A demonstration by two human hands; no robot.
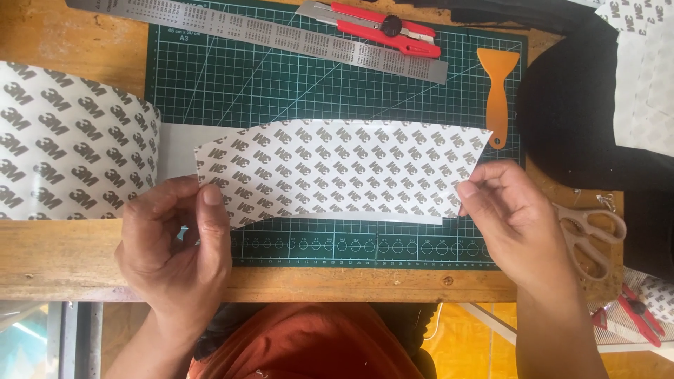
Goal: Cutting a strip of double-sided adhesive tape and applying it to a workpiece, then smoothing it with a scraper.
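1. The person holds a cut sheet (344, 172) of white backing paper, printed all over with a grey repeat mark, flat over the green mat (210, 84).
2. The left hand (175, 238) pinches the sheet's left end, thumb on top and fingers curled under, clamped on the corner near the mat's lower left.
3. The right hand (516, 210) grips the right end the same way, thumb pressed on the edge, closed on the paper above the mat's right side.
4. By my reading, the step in hand is lining up or checking the cut piece; a straight lower edge sits just above the mat's row of circles.
5. Any next move seems to call for both pinches keeping even tension, since the sheet is thin and would buckle or slide if one end slackens.
6. The sheet's long axis runs left to right across the mat. Its ends are cut on a slant, so the upper right corner points toward the orange scraper (497, 91) at the mat's right edge.
7. A steel ruler (281, 31) and a red knife (382, 28) lie along the mat's top edge.
8. A wider roll (70, 140) of the same paper lies left of the mat; scissors (590, 235) rest off its right edge.
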